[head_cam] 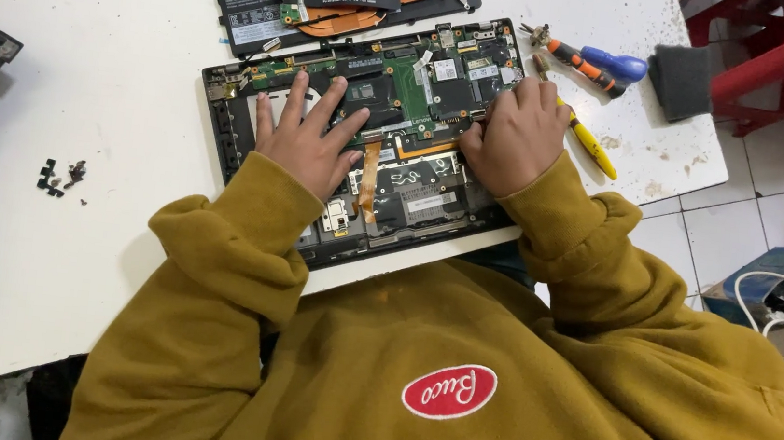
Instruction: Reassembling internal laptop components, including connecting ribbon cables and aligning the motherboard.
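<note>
White and speckled, the bench (118, 55) carries an opened laptop chassis (363, 130) at its near edge, circuit board bared. Fingers spread, the left hand (308, 138) lies flat on the board, seemingly to steady it, while the right hand (516, 134) curls its fingers down at the chassis's right side; what they pinch is hidden. Screwdrivers (588, 66) lie toward the right edge, loose screws (62, 176) toward the left.

Your white desk (116, 75) carries the opened laptop base (227, 125), a black battery pack (249, 11) beyond it, screwdrivers (588, 68) and a grey sponge (683, 81) to the right, and small black screws (60, 175) at left.
</note>
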